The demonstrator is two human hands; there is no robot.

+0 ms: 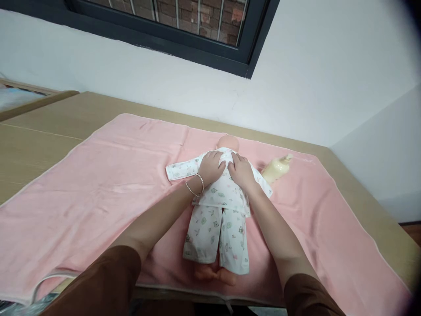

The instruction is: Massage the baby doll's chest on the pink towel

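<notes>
A baby doll [229,142] lies on its back on a pink blanket [108,184], head away from me, feet [213,274] toward me. It wears a white printed top [226,191] and matching trousers [215,235]. My left hand [211,167], with bangles at the wrist, rests palm down on the left of the doll's chest, fingers curled onto the cloth near the collar. Palm down on the right of the chest lies my right hand [241,170], fingers on the same cloth. The doll's bare right arm [276,168] sticks out of the top; the left sleeve [180,170] lies flat.
The blanket covers a wooden table [42,131] that stands against a white wall under a dark-framed window [184,30]. Another wooden surface [29,103] sits at the far left. The table's right edge [378,215] runs near a corner of the room.
</notes>
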